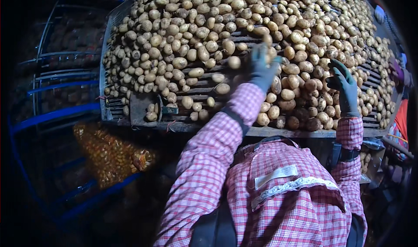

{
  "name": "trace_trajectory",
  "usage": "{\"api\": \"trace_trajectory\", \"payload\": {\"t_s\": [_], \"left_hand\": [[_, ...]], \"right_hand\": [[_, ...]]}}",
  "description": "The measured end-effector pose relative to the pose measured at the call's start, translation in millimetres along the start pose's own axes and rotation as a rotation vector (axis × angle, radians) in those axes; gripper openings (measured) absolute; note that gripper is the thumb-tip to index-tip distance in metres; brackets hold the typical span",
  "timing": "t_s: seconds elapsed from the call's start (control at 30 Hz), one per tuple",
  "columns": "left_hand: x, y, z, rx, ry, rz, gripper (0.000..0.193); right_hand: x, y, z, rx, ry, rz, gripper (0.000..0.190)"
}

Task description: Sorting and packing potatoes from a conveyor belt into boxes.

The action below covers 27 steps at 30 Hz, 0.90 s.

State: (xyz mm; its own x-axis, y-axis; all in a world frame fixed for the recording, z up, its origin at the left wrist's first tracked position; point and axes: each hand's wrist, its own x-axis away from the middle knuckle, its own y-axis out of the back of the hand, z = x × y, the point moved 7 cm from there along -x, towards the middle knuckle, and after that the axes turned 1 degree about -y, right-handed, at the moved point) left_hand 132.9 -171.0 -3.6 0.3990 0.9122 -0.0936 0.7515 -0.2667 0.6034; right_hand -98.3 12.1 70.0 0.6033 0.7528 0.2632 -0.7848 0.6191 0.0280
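Loose potatoes (196, 34) cover a slatted sorting table (209, 90) before me. My left hand (263, 69), in a blue-green work glove, reaches over the middle of the table and is blurred by motion. A blurred potato (267, 40) is at its fingertips; whether the hand grips it, I cannot tell. Another blurred potato (234, 62) lies left of that hand. My right hand (344, 83), gloved alike, rests over the potatoes at the right with thumb and fingers apart. No potato shows in its grasp, though its palm side is partly hidden.
A metal plate (140, 110) stands at the table's front left corner. A filled net sack (107, 152) lies below left, near blue metal rails (55, 116). A plastic bag with potatoes (367, 162) is below right. Another person's gloved hand (379, 14) shows at the far right edge.
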Motion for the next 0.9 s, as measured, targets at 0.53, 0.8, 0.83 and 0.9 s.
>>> {"api": "trace_trajectory", "payload": {"t_s": [0.53,0.8,0.83,0.9], "left_hand": [[-1,96,85,0.309,0.094,0.069,0.026],[-59,7,30,-0.504,-0.110,0.259,0.059],[-71,11,35,-0.492,-0.171,0.221,0.055],[-83,25,61,0.030,0.005,0.271,0.049]], "right_hand": [[33,-31,-17,-0.065,-0.064,0.107,0.033],[67,-44,-46,-0.094,-0.236,0.147,0.032],[69,-51,-48,-0.112,-0.247,0.178,0.033],[76,-63,-53,-0.150,-0.282,0.245,0.036]]}}
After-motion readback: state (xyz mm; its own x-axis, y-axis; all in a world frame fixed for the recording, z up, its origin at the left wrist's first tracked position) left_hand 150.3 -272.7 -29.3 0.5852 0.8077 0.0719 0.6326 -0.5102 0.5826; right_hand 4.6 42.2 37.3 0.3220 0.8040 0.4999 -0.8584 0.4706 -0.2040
